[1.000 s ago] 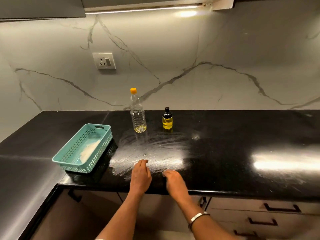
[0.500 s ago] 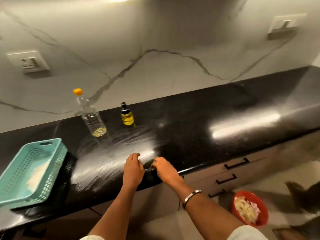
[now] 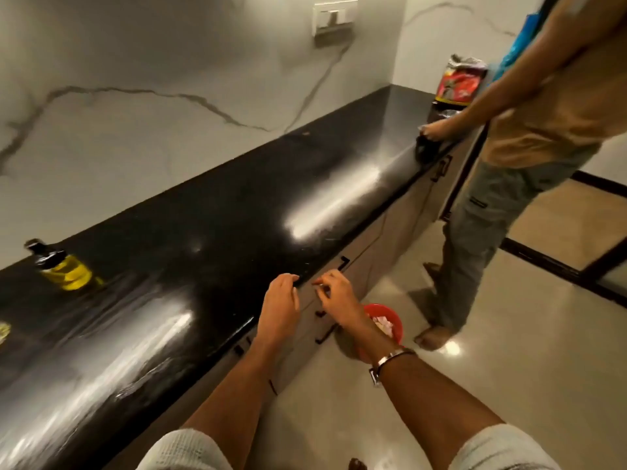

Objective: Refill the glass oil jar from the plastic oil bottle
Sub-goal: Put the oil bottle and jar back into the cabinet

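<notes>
The glass oil jar (image 3: 64,269) stands near the back edge of the black worktop (image 3: 210,212), far to the left, with yellow oil inside and a dark top. Only a tiny yellow bit shows at the left border of the view — too little to tell what it is.

The left hand (image 3: 280,308) is at the front edge of the worktop, fingers loosely bent, holding nothing. The right hand (image 3: 334,296) is just beside it, past the edge — its fingers curl in, but I cannot tell if they pinch anything.

A red bowl (image 3: 386,322) sits on the floor. Another person (image 3: 529,130) stands by the far right end of the worktop
</notes>
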`<control>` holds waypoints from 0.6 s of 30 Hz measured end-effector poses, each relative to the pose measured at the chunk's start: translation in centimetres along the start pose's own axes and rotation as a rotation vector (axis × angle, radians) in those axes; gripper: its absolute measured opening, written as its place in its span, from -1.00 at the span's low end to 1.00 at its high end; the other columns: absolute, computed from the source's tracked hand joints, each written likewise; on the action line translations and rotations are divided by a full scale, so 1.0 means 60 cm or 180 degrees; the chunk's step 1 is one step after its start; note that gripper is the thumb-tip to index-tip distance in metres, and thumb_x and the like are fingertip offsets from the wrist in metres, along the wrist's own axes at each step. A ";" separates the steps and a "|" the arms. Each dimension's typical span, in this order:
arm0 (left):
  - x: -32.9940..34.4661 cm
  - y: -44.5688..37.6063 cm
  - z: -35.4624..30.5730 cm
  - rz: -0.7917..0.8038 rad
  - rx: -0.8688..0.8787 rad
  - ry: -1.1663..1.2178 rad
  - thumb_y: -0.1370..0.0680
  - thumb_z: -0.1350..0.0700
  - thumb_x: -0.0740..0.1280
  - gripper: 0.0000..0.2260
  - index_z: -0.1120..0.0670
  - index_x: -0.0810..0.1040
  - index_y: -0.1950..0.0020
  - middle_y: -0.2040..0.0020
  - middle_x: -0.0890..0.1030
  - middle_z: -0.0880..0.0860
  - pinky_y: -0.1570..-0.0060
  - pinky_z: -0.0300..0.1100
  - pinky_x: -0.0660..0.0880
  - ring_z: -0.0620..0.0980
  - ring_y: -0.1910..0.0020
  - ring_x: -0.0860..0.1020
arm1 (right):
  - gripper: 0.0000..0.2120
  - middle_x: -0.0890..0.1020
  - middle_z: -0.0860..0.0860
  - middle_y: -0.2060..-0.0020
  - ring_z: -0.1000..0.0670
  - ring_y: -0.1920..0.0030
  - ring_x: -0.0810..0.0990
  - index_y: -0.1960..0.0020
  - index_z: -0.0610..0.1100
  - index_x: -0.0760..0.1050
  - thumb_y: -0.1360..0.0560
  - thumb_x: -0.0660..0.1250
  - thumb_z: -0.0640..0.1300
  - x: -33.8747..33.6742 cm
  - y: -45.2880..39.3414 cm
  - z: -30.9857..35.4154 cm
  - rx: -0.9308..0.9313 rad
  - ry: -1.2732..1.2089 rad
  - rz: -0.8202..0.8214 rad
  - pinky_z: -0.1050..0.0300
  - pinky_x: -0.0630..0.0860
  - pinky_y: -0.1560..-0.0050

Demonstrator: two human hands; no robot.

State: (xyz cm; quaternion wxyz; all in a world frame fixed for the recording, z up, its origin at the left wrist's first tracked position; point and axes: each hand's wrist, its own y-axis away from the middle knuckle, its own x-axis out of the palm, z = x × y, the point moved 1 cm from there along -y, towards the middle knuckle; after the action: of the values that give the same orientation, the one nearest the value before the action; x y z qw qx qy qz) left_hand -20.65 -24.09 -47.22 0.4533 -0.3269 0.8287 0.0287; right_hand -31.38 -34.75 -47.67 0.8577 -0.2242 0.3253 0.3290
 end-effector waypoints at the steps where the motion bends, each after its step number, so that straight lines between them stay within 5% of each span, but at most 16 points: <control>1: 0.016 -0.007 -0.019 0.0099 0.0070 0.0030 -0.57 0.25 0.21 -0.74 0.16 0.51 -0.24 -0.17 0.53 0.08 -0.26 -0.15 0.37 0.01 -0.18 0.47 | -0.87 0.56 -0.19 0.05 -0.13 0.05 0.57 0.01 -0.27 0.61 -0.48 0.33 -0.30 -0.020 0.004 -0.022 0.0124 0.0033 -0.0047 0.12 0.48 -0.05; 3: 0.056 -0.020 -0.057 0.0293 0.0246 0.0078 -0.56 0.27 0.21 -0.75 0.20 0.51 -0.22 -0.16 0.53 0.13 -0.24 -0.13 0.37 0.06 -0.18 0.48 | -0.90 0.55 -0.21 0.09 -0.14 0.09 0.57 0.05 -0.30 0.61 -0.48 0.33 -0.34 -0.062 0.015 -0.072 0.0329 0.0069 -0.0182 0.11 0.50 -0.02; 7: 0.126 -0.039 -0.117 0.0679 0.0332 0.0078 -0.57 0.25 0.21 -0.69 0.21 0.46 -0.31 -0.26 0.49 0.15 -0.32 -0.10 0.36 0.08 -0.28 0.43 | -0.88 0.52 -0.05 0.07 0.02 0.08 0.52 0.04 -0.19 0.60 -0.51 0.29 -0.31 -0.130 0.037 -0.167 0.0676 0.0438 -0.0215 0.41 0.36 0.06; 11: 0.175 -0.057 -0.153 0.0899 0.0261 0.0013 -0.60 0.19 0.20 -0.68 0.17 0.41 -0.36 -0.31 0.45 0.10 -0.34 -0.10 0.36 0.02 -0.31 0.39 | -0.83 0.55 -0.03 0.00 0.00 0.00 0.54 -0.01 -0.13 0.60 -0.52 0.27 -0.30 -0.165 0.030 -0.242 0.0990 0.0664 -0.0197 0.15 0.51 -0.01; 18: 0.218 -0.086 -0.169 0.1011 0.0074 -0.0025 -0.60 0.20 0.20 -0.71 0.13 0.42 -0.32 -0.25 0.46 0.05 -0.25 -0.18 0.41 -0.04 -0.24 0.42 | -0.78 0.61 -0.02 -0.08 0.02 0.00 0.58 -0.10 -0.03 0.57 -0.54 0.22 -0.20 -0.185 -0.029 -0.326 0.1382 0.0584 0.0071 0.14 0.52 0.01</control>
State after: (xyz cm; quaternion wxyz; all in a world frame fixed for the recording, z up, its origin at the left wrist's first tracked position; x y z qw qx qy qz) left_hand -30.04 -38.34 -50.06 0.4500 -0.1864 0.8685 0.0917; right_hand -44.53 -52.31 -53.00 0.8490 -0.0599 0.4675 0.2390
